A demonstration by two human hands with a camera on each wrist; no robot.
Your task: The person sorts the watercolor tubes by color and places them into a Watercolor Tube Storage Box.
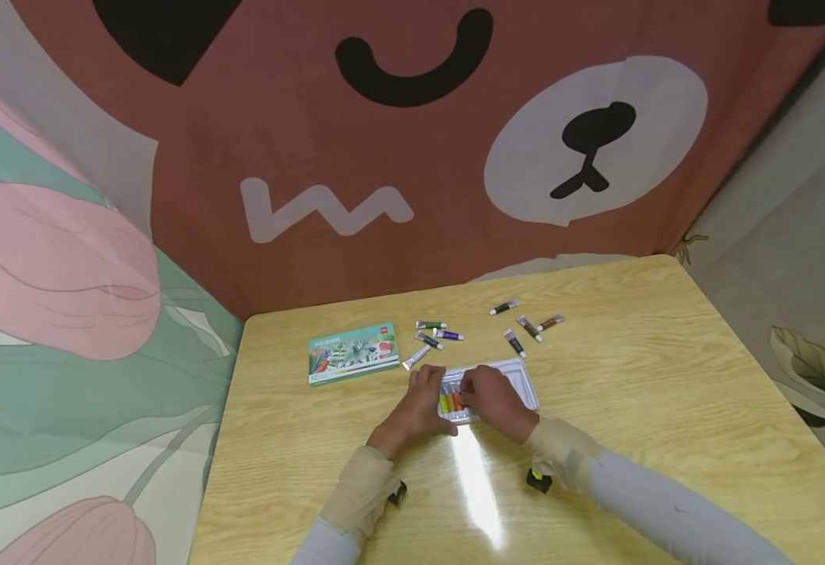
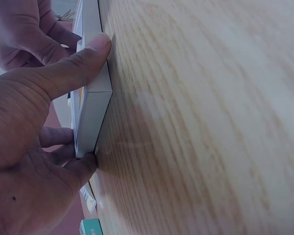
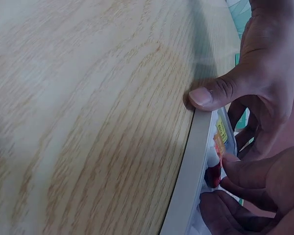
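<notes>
A white plastic tray (image 1: 523, 383) lies on the table, with yellow, orange and red paint tubes side by side in its left part. My left hand (image 1: 417, 406) grips the tray's left end, thumb on the near wall and fingers at the far side. In the left wrist view the tray's pale side wall (image 2: 95, 105) shows under that thumb. Over the tray's middle, my right hand (image 1: 495, 399) pinches a dark red paint tube (image 3: 213, 175) beside the orange one. The right fingers hide part of that tube and the slots around it.
A green paint box (image 1: 352, 355) lies left of the tray. Behind the tray are loose tubes, among them a white tube (image 1: 416, 358), a purple tube (image 1: 449, 335) and a green tube (image 1: 430, 325). Farther right are a brown tube (image 1: 550, 322) and a black tube (image 1: 504, 308).
</notes>
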